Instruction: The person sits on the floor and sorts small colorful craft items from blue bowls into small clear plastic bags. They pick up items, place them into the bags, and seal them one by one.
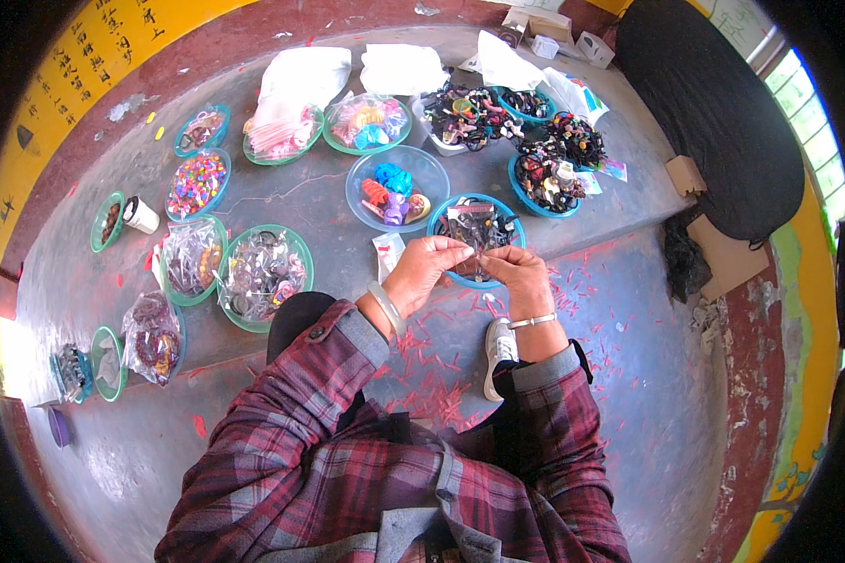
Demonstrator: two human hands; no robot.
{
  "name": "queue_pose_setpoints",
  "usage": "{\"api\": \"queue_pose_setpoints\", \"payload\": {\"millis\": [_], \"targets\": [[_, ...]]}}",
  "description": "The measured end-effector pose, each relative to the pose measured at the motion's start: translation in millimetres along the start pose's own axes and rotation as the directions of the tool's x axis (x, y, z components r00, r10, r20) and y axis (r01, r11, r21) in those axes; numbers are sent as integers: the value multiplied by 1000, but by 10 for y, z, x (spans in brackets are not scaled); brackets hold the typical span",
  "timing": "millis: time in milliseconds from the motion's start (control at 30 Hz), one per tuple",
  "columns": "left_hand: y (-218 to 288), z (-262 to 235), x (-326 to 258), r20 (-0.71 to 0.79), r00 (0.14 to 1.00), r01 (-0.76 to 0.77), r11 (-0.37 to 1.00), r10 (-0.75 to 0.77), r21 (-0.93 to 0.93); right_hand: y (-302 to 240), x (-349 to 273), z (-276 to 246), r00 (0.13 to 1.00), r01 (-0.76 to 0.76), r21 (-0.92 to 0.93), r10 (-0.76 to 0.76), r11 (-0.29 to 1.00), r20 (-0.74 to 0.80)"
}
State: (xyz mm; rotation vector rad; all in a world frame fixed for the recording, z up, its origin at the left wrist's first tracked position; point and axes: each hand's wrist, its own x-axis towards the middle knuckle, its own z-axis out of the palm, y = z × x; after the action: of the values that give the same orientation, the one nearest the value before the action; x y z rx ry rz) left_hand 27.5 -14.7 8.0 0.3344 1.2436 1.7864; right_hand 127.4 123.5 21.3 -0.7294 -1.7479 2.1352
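Note:
My left hand (421, 272) and my right hand (524, 280) meet in front of me, each with thumb and fingers pinched. Between them is a small clear plastic bag (469, 223) with dark contents I cannot make out. It lies over a blue basin (436, 223) that holds dark items. A white-and-clear packet (388, 251) rests on the ledge beside my left hand. Farther off, a clear bluish basin (355, 184) holds bundles in blue, orange and purple.
Green baskets (302, 246) of bagged goods stand at the left, near a white cup (141, 215). Basins (514, 188) heaped with dark and coloured pieces stand at the far right. Red scraps (432, 385) litter the lower floor around my shoe (498, 352). A black cover (723, 122) leans at the right wall.

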Motion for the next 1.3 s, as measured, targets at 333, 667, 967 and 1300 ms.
{"api": "queue_pose_setpoints", "payload": {"millis": [333,667,967,1300], "targets": [[27,-3,-6,-14,1000,-23,1000,23,-8,-98,-23,18,998,-37,4,37,999,51],[47,31,-34,-18,1000,10,1000,-11,-17,3,27,-36,998,-16,-19,17,1000,60],[40,23,-27,23,1000,-5,991,8,-135,25,18,0,998,-6,4,6,1000,59],[10,-14,-6,-40,998,-58,996,55,-72,-11,-8,63,999,8,10,-8,1000,35]]}}
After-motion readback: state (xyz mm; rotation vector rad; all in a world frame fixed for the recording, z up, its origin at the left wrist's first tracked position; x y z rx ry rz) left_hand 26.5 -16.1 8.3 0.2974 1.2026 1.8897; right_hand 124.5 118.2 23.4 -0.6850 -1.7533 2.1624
